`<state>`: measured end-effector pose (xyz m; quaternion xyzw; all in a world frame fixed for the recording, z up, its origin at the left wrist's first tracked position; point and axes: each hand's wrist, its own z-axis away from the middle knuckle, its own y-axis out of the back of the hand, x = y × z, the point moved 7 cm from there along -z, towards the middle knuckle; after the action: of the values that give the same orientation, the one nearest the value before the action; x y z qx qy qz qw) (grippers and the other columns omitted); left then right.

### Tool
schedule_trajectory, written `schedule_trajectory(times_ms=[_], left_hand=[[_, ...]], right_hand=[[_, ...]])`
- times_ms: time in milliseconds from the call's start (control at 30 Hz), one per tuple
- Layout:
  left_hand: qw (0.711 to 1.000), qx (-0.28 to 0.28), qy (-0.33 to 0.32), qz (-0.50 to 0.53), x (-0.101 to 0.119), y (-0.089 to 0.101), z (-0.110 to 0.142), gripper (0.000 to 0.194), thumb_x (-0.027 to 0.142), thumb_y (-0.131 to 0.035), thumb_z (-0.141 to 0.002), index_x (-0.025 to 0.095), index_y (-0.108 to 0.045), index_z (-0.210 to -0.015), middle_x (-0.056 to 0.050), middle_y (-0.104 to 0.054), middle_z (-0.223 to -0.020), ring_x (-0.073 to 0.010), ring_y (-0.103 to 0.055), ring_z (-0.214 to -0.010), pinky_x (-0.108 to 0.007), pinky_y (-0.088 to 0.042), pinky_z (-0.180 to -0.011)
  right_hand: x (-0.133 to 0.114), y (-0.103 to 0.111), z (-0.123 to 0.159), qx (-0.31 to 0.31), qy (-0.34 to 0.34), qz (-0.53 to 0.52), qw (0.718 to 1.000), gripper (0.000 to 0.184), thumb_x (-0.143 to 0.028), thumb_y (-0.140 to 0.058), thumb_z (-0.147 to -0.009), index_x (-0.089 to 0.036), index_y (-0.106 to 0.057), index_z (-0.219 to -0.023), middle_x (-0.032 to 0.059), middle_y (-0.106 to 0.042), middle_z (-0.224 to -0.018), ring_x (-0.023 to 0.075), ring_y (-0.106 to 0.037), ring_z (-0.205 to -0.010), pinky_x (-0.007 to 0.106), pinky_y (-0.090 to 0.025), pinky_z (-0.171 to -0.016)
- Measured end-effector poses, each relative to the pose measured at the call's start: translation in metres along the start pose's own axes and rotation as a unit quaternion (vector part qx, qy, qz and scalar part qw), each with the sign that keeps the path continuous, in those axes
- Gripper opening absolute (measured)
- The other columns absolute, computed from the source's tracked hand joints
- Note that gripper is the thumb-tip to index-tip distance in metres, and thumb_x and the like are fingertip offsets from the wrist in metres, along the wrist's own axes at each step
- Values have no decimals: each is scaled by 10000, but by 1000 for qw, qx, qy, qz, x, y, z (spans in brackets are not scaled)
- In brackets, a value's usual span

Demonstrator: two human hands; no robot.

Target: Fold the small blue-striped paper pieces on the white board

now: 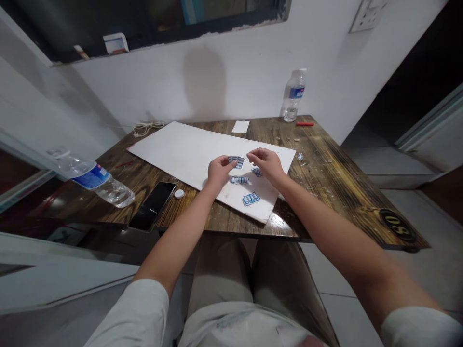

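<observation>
My left hand (pixel 219 172) pinches a small paper cutout (pixel 236 162) with blue-grey stripes between thumb and fingers, above a white board (pixel 195 149). Just to its right, my right hand (pixel 265 161) has thumb and fingertips pressed together; anything in them is too small to make out. Under the right hand lies a striped cutout (pixel 256 172), partly shadowed. A row-shaped blue and white cutout (pixel 239 180) rests on the board below my left fingers. Nearer to me on the board is another blue and white cutout (pixel 251 198).
On the dark wooden table (pixel 325 178) a phone (pixel 152 206) and a white cap (pixel 179 193) lie left of the board. One water bottle (pixel 97 178) is at the left, another bottle (pixel 294 96) stands by the wall. A red stick (pixel 305 124), white card (pixel 240 126), cable (pixel 146 126) and paper scraps (pixel 300 157) lie around.
</observation>
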<state>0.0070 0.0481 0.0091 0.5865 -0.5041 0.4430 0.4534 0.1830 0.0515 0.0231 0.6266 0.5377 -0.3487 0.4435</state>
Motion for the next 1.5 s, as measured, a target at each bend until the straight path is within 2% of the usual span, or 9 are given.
schedule_trajectory(times_ms=[167, 433, 533, 633, 700, 833, 1100, 1300, 1500], left_hand=[[995, 22, -3, -96, -16, 7, -6, 161, 241, -748, -656, 168, -700, -791, -41, -701, -758, -148, -614, -685, -283, -484, -683], [968, 22, -32, -246, -10, 13, -4, 127, 270, -746, -667, 204, -717, -772, -51, -693, -757, -184, -599, -714, -310, -450, -734], [966, 31, -36, -254, -6, 15, -2, 146, 253, -752, -660, 223, -716, -798, -56, -704, -824, -211, -604, -844, -317, -447, -802], [952, 60, -41, -298, -2, 19, -1, 214, 238, -746, -664, 242, -719, -876, -62, -709, -942, -246, -569, -1009, -343, -427, -891], [944, 76, -36, -318, -3, 21, -1, 241, 247, -728, -687, 246, -713, -928, -64, -705, -1011, -258, -550, -1057, -361, -414, -921], [953, 88, -22, -288, -14, 24, -6, 249, 272, -694, -732, 241, -695, -979, -61, -702, -1044, -240, -565, -1033, -358, -415, -909], [944, 91, -28, -317, -13, 23, -5, 234, 232, -664, -755, 219, -672, -988, -78, -694, -1060, -240, -576, -1028, -359, -410, -905], [930, 67, -46, -359, -4, 18, -2, 281, 107, -664, -714, 205, -647, -978, -92, -682, -1060, -243, -579, -1022, -369, -412, -920], [924, 69, -42, -374, -5, 18, -2, 272, 116, -684, -722, 227, -637, -966, -60, -677, -1071, -225, -571, -1039, -359, -415, -934]], right_hand=[[7, 6, -4, 24, -11, 6, 1000, 349, -516, -637, -764, -172, -669, -809, 21, -648, -687, 133, -554, -614, 277, -436, -613], [1, 5, -2, -1, -4, 114, 993, 193, -359, -663, -791, -176, -723, -814, 41, -676, -754, 152, -552, -654, 291, -416, -634], [-4, -2, -1, -61, 41, 223, 972, 129, -261, -649, -819, -186, -751, -841, 68, -687, -843, 176, -584, -736, 308, -430, -706], [-7, -10, 4, -110, 88, 325, 935, 179, -179, -597, -853, -187, -770, -901, 102, -681, -940, 210, -599, -855, 320, -429, -779], [-7, -12, 7, -118, 97, 365, 918, 222, -163, -567, -871, -189, -771, -954, 113, -675, -987, 231, -592, -913, 330, -423, -803], [-3, -16, 12, -129, 90, 412, 898, 270, -157, -524, -891, -194, -770, -996, 124, -667, -1014, 263, -568, -939, 356, -412, -798], [3, -19, 14, -173, 98, 442, 875, 324, -133, -487, -884, -220, -779, -996, 133, -633, -996, 274, -536, -941, 373, -397, -792], [2, -22, 10, -206, 92, 452, 863, 231, -166, -569, -853, -207, -791, -899, 148, -630, -997, 287, -534, -939, 364, -391, -744], [-5, -28, 12, -233, 86, 474, 845, 200, -149, -575, -840, -182, -770, -811, 138, -647, -981, 283, -534, -957, 335, -377, -721]])
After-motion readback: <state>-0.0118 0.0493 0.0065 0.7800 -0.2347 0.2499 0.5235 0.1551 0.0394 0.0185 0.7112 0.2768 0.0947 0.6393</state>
